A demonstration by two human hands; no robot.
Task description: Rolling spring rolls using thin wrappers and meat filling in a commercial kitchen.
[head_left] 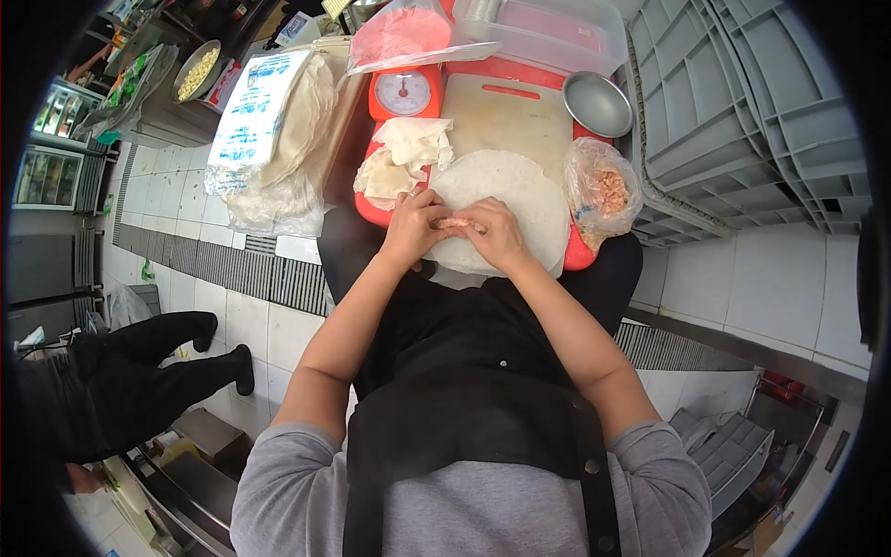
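Note:
My left hand [414, 226] and my right hand [499, 238] are both closed, fingertips pinched on the two ends of a short strip of pinkish filling [459, 224]. The strip lies at the near part of a round, pale, thin wrapper sheet [524, 190]. That sheet is spread over a cutting board [501, 116] in front of my lap and hangs past its near edge. Crumpled wrapper pieces [394, 167] sit just beyond my left hand. A clear plastic bag [605, 186] of chunky pink filling stands right of the sheet.
Behind the crumpled pieces is an orange dial scale [406, 93]. A metal bowl [597, 104] and a clear plastic tub [557, 32] are at the far right. Stacked wrappers in plastic [278, 130] lie left. Grey crates [733, 102] line the right; another person's legs [158, 353] show left.

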